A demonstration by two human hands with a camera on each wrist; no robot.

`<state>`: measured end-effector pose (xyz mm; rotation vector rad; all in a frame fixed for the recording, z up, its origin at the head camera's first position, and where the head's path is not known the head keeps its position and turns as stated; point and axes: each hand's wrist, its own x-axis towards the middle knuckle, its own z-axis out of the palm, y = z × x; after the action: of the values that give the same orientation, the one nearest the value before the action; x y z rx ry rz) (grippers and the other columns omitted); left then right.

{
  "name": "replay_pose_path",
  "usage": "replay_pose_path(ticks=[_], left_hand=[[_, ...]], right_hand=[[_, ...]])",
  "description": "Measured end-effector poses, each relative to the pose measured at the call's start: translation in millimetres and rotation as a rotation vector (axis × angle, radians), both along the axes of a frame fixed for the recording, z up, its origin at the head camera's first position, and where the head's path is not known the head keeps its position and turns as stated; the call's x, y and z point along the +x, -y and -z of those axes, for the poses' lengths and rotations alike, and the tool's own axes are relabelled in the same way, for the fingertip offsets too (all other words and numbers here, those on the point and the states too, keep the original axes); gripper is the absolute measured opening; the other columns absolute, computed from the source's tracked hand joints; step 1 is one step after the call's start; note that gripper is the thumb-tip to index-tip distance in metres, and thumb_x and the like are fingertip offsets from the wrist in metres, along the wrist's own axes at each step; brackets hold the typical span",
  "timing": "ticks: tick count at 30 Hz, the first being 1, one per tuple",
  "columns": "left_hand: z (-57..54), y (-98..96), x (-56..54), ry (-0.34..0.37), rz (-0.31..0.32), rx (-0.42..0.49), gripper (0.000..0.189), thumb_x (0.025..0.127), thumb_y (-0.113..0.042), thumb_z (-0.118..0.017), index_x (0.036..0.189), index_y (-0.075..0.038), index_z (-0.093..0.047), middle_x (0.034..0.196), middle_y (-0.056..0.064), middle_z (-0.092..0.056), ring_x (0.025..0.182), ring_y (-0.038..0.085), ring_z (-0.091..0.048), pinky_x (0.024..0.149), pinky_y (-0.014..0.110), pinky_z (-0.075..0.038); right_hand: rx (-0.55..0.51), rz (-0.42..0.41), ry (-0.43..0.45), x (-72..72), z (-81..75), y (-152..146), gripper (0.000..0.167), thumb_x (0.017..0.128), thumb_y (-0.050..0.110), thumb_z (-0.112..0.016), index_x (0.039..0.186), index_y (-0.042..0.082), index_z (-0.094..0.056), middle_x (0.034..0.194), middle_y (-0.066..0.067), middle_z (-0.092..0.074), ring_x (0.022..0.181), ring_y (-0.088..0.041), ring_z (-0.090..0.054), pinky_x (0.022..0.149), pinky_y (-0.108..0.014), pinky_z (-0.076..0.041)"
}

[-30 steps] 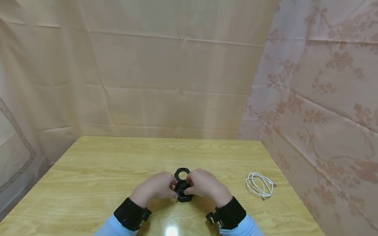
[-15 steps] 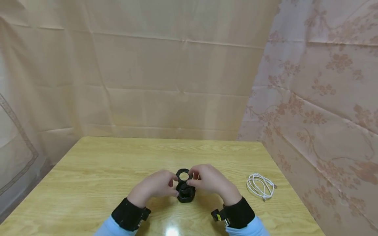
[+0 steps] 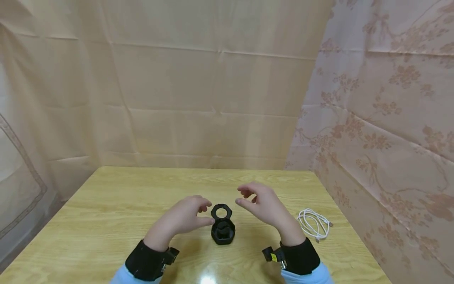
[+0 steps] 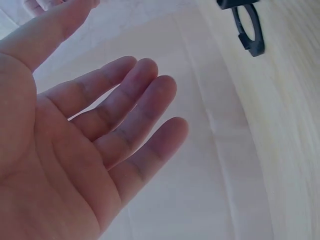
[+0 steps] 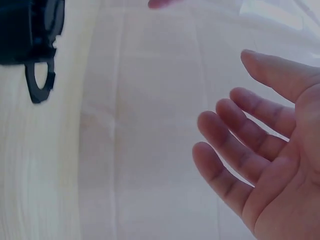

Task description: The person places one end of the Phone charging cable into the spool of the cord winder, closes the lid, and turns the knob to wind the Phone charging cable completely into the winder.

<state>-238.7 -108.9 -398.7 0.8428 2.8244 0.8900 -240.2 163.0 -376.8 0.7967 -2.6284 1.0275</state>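
Note:
A small black octagonal case (image 3: 223, 240) sits on the table with its ring-shaped lid (image 3: 214, 213) swung up at the back. Something dark and rounded lies inside; its kind is too dark to tell. Just left of the case my left hand (image 3: 184, 217) hovers, thumb tip near its edge, fingers loosely bent around nothing. Farther off, up and to the right, my right hand (image 3: 264, 205) is raised with nothing in it. Both palms look relaxed in the wrist views, where the ring lid (image 4: 256, 47) and the case (image 5: 20, 35) show at the upper edges.
A coiled white cable (image 3: 312, 223) with plugs at its ends lies at the right on the wooden table (image 3: 142, 189). Beige cloth (image 3: 177, 98) hangs behind the table, and flowered cloth (image 3: 372, 118) hangs along the right side.
Both hands have come away from the case, the right one farther, upward and to the right. The left has drawn back slightly to the left. The case stands with its lid up as before.

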Motion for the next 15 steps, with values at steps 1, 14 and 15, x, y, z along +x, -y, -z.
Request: replay_pose_path(ticks=[1,14,15], left_hand=[[-2.1,0.2,1.1,-0.007,-0.003,0.010,0.051,0.089,-0.036,-0.080,0.126,-0.002,-0.068,0.107,0.007,-0.068,0.101,0.029,-0.065,0.087,0.047,-0.053],[0.3,-13.5,2.4,-0.105,-0.031,0.103,0.060,0.092,-0.042,-0.076,0.138,-0.007,-0.061,0.129,0.006,-0.061,0.116,0.027,-0.060,0.097,0.047,-0.050],[1.0,-14.8,2.0,-0.105,-0.029,0.110,0.060,0.092,-0.042,-0.077,0.138,-0.007,-0.060,0.130,0.007,-0.060,0.117,0.027,-0.060,0.098,0.048,-0.049]], right_hand=[[-0.009,0.014,-0.020,-0.3,-1.2,-3.1,0.033,0.094,0.024,-0.077,0.123,0.012,-0.070,0.110,0.003,-0.068,0.098,-0.016,-0.064,0.078,-0.039,-0.056],[-0.033,0.187,-0.105,-3.6,0.8,-53.6,0.038,0.094,0.023,-0.077,0.128,0.008,-0.068,0.116,-0.005,-0.068,0.102,-0.023,-0.062,0.080,-0.046,-0.056],[-0.031,0.198,-0.111,-3.8,1.5,-57.4,0.038,0.094,0.022,-0.077,0.127,0.007,-0.068,0.115,-0.006,-0.068,0.102,-0.024,-0.062,0.079,-0.047,-0.056]])
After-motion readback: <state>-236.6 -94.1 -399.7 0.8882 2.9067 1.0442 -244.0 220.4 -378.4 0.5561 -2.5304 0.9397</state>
